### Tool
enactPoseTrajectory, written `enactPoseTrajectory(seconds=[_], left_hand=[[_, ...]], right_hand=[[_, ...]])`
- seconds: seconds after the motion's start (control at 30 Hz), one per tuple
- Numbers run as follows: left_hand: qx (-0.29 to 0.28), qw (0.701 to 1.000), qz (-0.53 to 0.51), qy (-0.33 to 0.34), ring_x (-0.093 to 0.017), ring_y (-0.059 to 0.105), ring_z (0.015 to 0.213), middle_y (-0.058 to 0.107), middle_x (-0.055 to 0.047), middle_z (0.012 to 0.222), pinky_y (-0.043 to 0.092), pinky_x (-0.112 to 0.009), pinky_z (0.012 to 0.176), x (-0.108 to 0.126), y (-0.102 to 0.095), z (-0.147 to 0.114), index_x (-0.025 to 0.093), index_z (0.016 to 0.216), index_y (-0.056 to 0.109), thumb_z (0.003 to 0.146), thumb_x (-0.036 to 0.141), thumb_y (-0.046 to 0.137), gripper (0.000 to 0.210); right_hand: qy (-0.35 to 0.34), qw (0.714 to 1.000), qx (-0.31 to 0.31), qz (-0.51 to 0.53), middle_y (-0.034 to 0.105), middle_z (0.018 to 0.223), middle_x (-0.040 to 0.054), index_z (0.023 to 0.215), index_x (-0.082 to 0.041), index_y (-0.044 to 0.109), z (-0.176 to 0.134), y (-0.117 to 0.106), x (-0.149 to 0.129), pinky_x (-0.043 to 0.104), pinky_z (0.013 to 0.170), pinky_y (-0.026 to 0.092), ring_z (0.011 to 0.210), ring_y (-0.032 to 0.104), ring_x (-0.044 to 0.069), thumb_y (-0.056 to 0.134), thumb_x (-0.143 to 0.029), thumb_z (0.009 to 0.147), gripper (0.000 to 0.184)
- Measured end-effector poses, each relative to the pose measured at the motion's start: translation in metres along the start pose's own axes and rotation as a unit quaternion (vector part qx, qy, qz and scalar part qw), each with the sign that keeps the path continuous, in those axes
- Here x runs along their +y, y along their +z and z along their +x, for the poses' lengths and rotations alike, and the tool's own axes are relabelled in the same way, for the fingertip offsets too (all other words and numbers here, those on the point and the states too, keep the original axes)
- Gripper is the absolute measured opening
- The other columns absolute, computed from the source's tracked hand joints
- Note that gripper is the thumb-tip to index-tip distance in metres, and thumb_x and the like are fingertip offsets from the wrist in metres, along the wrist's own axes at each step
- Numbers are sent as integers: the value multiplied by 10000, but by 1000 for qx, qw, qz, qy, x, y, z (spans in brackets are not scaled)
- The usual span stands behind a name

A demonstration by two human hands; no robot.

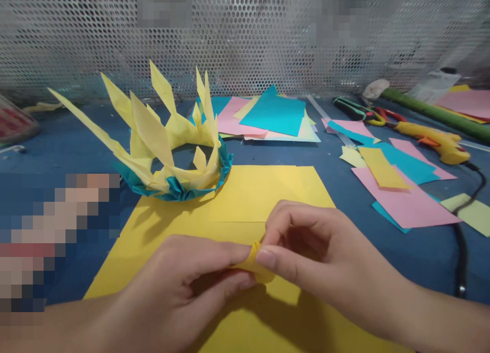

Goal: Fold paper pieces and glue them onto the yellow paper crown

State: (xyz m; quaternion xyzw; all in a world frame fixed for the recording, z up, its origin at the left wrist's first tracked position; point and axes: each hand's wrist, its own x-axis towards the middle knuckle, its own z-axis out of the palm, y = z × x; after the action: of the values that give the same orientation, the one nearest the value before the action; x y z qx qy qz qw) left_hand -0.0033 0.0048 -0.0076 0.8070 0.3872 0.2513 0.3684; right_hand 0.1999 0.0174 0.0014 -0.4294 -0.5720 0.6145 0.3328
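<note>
A small folded piece of yellow paper (pixel 264 275) is pinched between my two hands, low over a large yellow sheet (pixel 126 261). My left hand (pixel 191 276) grips its left side between thumb and fingers. On the other side, my right hand (pixel 314 245) pinches the upper edge with thumb and forefinger; the remaining fingers curl behind. Parts of the folded paper are hidden by my fingers. Beyond my left hand stands a paper crown (pixel 164 138) with pale yellow pointed spikes and a blue folded band round its base.
Coloured paper sheets (pixel 275 113) lie stacked at the back. To the right are loose paper pieces (pixel 406 199), a yellow glue gun (pixel 432 138) with a black cord, and a green rod (pixel 432 113). A perforated metal panel (pixel 245 41) rises behind the blue table.
</note>
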Motion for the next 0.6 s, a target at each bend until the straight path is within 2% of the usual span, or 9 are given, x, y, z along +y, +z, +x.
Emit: enactPoseTrajectory(seconds=[0.17, 0.3, 0.47, 0.53, 0.6], left_hand=[[-18, 993, -70, -89, -142, 637, 617, 727, 6, 703, 487, -171, 543, -2, -1, 3, 190, 790, 739, 914, 271, 602, 202], [1, 970, -181, -163, -110, 617, 595, 682, 26, 630, 500, -124, 537, 2, -2, 7, 189, 716, 720, 888, 307, 617, 233], [20, 951, -251, -177, -77, 629, 585, 697, 51, 620, 498, -83, 545, 6, -3, 11, 220, 700, 750, 841, 242, 625, 189], [21, 956, -237, -173, -78, 643, 599, 722, 58, 645, 498, -87, 559, 7, -3, 13, 236, 731, 770, 820, 203, 627, 172], [31, 963, -201, -176, -88, 635, 601, 725, 54, 649, 489, -98, 553, 7, -3, 13, 231, 726, 768, 796, 187, 640, 152]], right_hand=[[-61, 997, 16, -41, 594, 661, -39, 716, -214, 596, 0, -1, 3, 215, 499, 406, 571, 502, 100, 698, -300, 836, 179], [-98, 992, 37, -72, 639, 757, -28, 805, -223, 643, 1, -1, 5, 214, 517, 465, 621, 576, 109, 735, -249, 792, 96], [-187, 970, 66, -138, 734, 837, -18, 877, -220, 689, 1, 0, 8, 191, 682, 559, 756, 683, 104, 701, -154, 816, 90], [-222, 961, 75, -148, 751, 816, -23, 839, -211, 696, 0, 1, 7, 168, 698, 560, 749, 696, 89, 689, -120, 811, 95], [-226, 958, 87, -151, 755, 781, -34, 805, -209, 695, 0, 1, 7, 146, 669, 557, 713, 701, 78, 683, -92, 791, 118]])
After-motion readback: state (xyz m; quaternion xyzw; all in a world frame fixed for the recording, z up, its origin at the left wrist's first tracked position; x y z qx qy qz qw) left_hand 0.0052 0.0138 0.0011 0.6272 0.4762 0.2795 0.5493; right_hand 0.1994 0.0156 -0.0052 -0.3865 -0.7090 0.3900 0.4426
